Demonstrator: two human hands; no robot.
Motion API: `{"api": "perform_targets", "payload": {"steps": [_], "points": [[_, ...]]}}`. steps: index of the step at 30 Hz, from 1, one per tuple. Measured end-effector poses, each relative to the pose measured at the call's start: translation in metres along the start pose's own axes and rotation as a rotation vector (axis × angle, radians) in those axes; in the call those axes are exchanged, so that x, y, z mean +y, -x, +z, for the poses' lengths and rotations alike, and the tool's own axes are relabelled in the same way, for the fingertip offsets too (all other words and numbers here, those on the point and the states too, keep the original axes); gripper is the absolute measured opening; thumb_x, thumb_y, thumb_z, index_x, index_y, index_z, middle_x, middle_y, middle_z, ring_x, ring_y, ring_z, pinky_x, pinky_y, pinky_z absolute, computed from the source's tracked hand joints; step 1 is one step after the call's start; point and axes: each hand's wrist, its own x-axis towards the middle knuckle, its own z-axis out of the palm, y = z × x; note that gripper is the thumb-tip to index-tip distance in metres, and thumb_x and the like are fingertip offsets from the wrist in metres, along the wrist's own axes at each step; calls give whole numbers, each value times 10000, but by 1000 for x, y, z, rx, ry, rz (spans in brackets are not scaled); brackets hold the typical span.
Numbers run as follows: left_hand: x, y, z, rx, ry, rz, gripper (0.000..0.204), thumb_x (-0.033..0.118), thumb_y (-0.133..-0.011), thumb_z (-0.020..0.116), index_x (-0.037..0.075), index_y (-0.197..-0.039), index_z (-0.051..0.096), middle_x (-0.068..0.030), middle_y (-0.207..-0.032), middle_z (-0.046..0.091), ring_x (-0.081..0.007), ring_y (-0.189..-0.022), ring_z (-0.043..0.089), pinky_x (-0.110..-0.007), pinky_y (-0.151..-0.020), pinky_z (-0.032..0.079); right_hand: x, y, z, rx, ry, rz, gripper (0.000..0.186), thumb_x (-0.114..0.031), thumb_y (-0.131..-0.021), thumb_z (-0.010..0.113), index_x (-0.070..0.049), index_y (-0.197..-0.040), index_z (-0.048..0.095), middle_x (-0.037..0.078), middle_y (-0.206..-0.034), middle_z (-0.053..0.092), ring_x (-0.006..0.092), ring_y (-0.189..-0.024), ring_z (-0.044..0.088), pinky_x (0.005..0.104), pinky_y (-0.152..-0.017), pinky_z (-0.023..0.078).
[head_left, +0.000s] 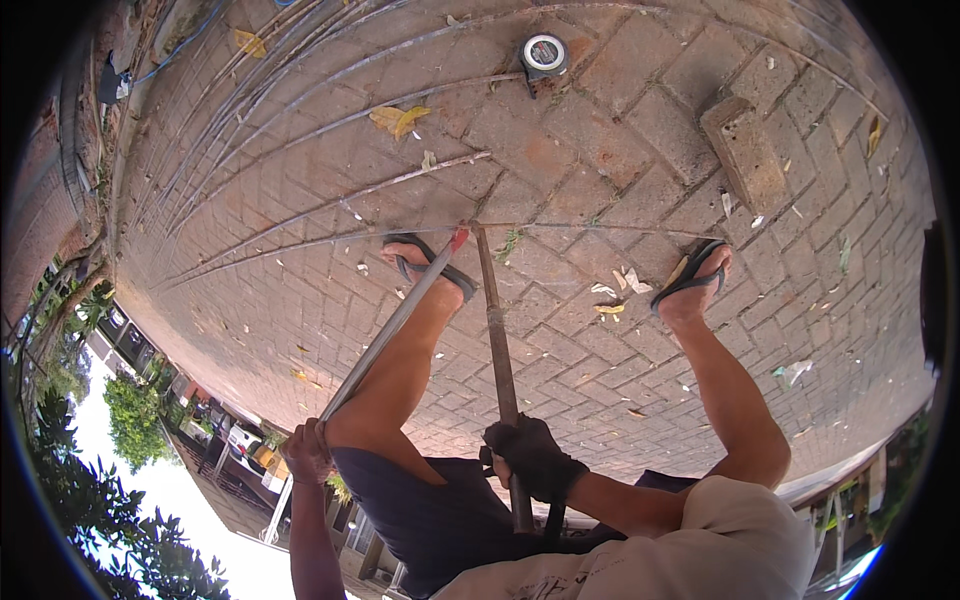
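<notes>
With my left hand (305, 452) clenching a grey bar (388, 335) and my gloved right hand (537, 460) grasping a brown bar (496, 330), I'm converging their far ends at a thin rod (600, 228), well in from the left edge of the brick paving (590, 375).

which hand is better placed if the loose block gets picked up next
Probably the right hand: it is gloved and nearer the block, though it must release the brown bar. The left hand, holding the grey bar, is farther off.
</notes>
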Motion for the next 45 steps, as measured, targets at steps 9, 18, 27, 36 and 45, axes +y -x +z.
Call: {"api": "perform_targets", "payload": {"steps": [9, 18, 27, 36, 45], "points": [[-31, 14, 13, -65, 59, 11, 328, 412, -913, 681, 93, -956, 618, -134, -677, 583, -362, -571, 631, -462, -511, 504, 4, 7, -13, -16, 39, 34, 263, -189, -958, 598, -30, -755, 546, 68, -648, 563, 121, -436, 524, 279, -421, 437], [19, 49, 53, -39, 75, -70, 266, 342, -903, 646, 94, -978, 583, -145, -752, 614, -387, -621, 657, -496, -533, 508, 6, -1, -27, 70, 66, -8, 234, -193, -964, 619, -55, -804, 519, 39, -597, 519, 118, -444, 492, 295, -442, 433], [137, 53, 43, -576, 1138, -545, 345, 353, -1051, 545, 13, -1085, 589, -120, -612, 587, -281, -490, 604, -417, -466, 467, 10, 3, -40, -233, -259, 39, 324, -283, -1113, 357, -160, -835, 470, -60, -665, 401, 58, -487, 373, 253, -444, 353], [322, -21, -10, -316, 2341, -894, 238, 218, -975, 613, -7, -934, 545, -119, -630, 566, -233, -430, 548, -377, -380, 442, -50, 61, -81, 521, 2032, -324, 362, -288, -846, 742, 31, -1010, 690, 249, -874, 732, 352, -785, 745, 457, -679, 591], [430, -9, 75, -200, 2251, -1197, 119, 91, -839, 640, -6, -848, 571, -100, -609, 548, -221, -459, 558, -345, -390, 399, -55, 243, -91, 692, 1282, 22, 336, -285, -862, 774, -3, -897, 594, 81, -652, 603, 163, -507, 579, 344, -473, 465]]}}
